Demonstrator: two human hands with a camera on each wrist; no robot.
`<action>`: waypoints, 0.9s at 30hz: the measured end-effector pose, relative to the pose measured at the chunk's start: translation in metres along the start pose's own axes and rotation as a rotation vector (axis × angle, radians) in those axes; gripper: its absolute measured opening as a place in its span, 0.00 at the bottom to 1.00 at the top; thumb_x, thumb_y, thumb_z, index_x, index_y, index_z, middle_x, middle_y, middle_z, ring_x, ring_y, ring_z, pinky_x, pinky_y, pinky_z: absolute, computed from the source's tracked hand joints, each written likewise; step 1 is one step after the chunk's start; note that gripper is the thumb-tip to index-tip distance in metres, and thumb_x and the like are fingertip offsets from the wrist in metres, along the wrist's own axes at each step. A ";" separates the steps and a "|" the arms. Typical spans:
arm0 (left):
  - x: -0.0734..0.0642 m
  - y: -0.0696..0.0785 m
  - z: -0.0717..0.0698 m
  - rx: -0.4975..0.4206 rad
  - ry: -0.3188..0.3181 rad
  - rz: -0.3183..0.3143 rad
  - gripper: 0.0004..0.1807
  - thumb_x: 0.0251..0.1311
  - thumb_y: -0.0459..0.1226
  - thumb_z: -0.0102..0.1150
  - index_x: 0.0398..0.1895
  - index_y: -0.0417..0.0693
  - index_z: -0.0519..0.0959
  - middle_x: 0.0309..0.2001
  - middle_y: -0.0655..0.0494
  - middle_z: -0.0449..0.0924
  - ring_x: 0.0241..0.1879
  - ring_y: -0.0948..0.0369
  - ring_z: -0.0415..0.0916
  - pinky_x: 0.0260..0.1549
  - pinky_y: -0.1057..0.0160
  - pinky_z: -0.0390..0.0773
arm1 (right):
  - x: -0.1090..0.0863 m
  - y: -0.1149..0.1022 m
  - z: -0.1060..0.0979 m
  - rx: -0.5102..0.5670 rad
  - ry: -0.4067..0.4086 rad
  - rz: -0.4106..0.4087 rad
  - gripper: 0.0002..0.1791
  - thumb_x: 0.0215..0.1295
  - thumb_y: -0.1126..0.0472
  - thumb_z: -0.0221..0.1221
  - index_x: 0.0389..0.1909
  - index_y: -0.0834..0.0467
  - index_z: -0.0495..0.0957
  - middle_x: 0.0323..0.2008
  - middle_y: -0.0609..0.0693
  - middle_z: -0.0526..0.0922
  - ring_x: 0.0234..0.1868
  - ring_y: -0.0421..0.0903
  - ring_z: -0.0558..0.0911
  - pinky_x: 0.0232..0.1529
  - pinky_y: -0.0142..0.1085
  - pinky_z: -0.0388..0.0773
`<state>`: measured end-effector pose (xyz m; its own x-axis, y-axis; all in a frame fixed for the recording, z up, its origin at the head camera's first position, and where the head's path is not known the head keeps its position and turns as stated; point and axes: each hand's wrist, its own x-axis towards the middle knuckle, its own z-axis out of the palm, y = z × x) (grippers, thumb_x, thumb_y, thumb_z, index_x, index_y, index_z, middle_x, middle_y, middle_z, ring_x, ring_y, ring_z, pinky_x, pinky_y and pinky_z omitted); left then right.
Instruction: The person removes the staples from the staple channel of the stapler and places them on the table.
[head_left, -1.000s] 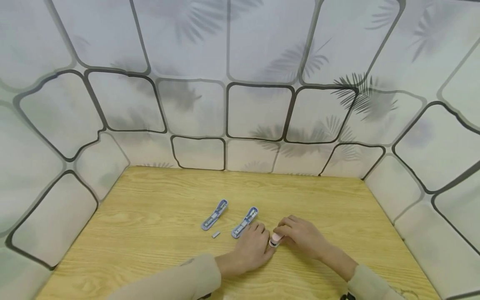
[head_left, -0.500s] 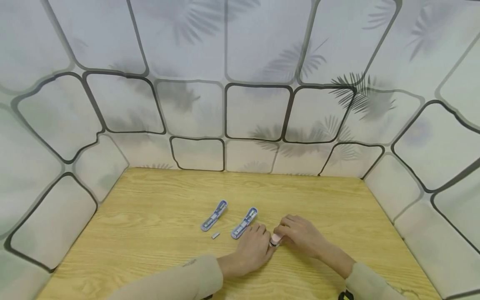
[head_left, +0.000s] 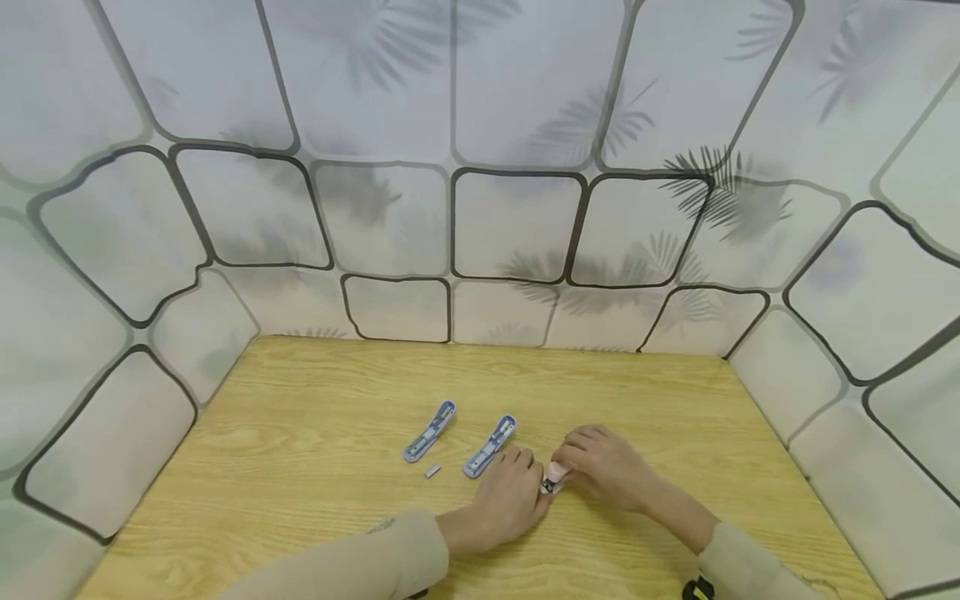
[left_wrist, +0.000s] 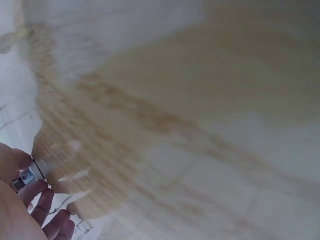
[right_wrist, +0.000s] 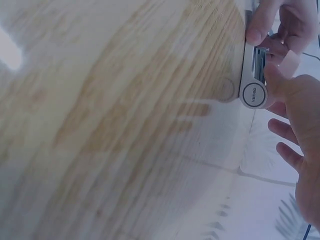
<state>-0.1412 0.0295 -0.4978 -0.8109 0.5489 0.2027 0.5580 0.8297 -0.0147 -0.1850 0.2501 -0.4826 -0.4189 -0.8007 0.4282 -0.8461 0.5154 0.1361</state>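
A small stapler (head_left: pixel 553 477), pale with a pink top part, is in both hands near the middle right of the table. Its round white end cap (right_wrist: pixel 254 95) shows in the right wrist view, beside a slot with metal inside. My left hand (head_left: pixel 507 493) pinches one end between thumb and fingers; in the left wrist view, the stapler (left_wrist: pixel 29 175) sits between them. With thumb and fingers, my right hand (head_left: pixel 604 467) holds the pink part, which stands raised from the base. Fingers partly hide the stapler's body.
Two blue staplers (head_left: pixel 430 432), (head_left: pixel 490 447) lie to the left of my hands with metal parts showing. A small grey staple strip (head_left: pixel 432 471) lies between and below them. Patterned fabric walls (head_left: pixel 517 225) enclose the wooden table (head_left: pixel 337 383) at the back and sides.
The pink part has risen away from the base, and more of the dark and metal inside shows. My right hand has shifted slightly up and right; my left hand has stayed nearly still.
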 end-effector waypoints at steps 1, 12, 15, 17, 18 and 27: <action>0.000 0.000 -0.001 -0.001 -0.005 -0.002 0.19 0.67 0.58 0.66 0.37 0.52 0.84 0.35 0.61 0.78 0.36 0.64 0.73 0.38 0.68 0.76 | 0.000 0.000 -0.001 -0.003 -0.010 0.006 0.15 0.58 0.51 0.73 0.43 0.49 0.84 0.41 0.42 0.87 0.47 0.44 0.85 0.55 0.44 0.83; 0.002 0.000 -0.003 0.026 -0.021 0.015 0.19 0.67 0.57 0.65 0.42 0.52 0.84 0.36 0.61 0.80 0.37 0.64 0.75 0.38 0.67 0.76 | -0.001 0.003 -0.009 0.025 -0.052 0.165 0.14 0.58 0.52 0.73 0.43 0.49 0.84 0.43 0.44 0.88 0.50 0.47 0.86 0.56 0.47 0.85; 0.002 0.000 -0.004 0.032 -0.016 0.022 0.19 0.68 0.57 0.64 0.43 0.52 0.84 0.37 0.61 0.80 0.38 0.64 0.75 0.39 0.67 0.77 | 0.000 0.006 -0.010 0.021 -0.054 0.186 0.14 0.57 0.52 0.72 0.42 0.50 0.84 0.43 0.45 0.88 0.50 0.48 0.86 0.56 0.48 0.84; 0.002 0.000 -0.004 0.036 -0.005 0.025 0.19 0.68 0.57 0.64 0.42 0.52 0.84 0.37 0.61 0.80 0.38 0.64 0.75 0.39 0.68 0.77 | 0.001 0.008 -0.011 0.011 -0.053 0.180 0.14 0.56 0.52 0.72 0.42 0.50 0.84 0.42 0.45 0.88 0.50 0.48 0.85 0.56 0.48 0.85; 0.002 -0.001 -0.004 0.036 0.001 0.025 0.19 0.67 0.57 0.65 0.42 0.52 0.84 0.37 0.61 0.80 0.37 0.64 0.75 0.39 0.68 0.77 | 0.001 0.009 -0.011 0.007 -0.051 0.175 0.14 0.56 0.52 0.72 0.41 0.50 0.83 0.42 0.44 0.87 0.49 0.47 0.85 0.56 0.47 0.84; 0.002 -0.001 -0.001 0.028 0.016 0.030 0.19 0.67 0.57 0.65 0.38 0.53 0.83 0.35 0.61 0.79 0.36 0.64 0.74 0.37 0.68 0.76 | 0.000 0.018 -0.008 0.010 -0.015 0.154 0.14 0.51 0.51 0.73 0.38 0.47 0.82 0.39 0.42 0.86 0.46 0.43 0.84 0.49 0.43 0.84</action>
<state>-0.1435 0.0296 -0.4961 -0.7909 0.5719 0.2178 0.5766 0.8156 -0.0479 -0.1972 0.2620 -0.4733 -0.5486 -0.7170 0.4300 -0.7747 0.6294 0.0610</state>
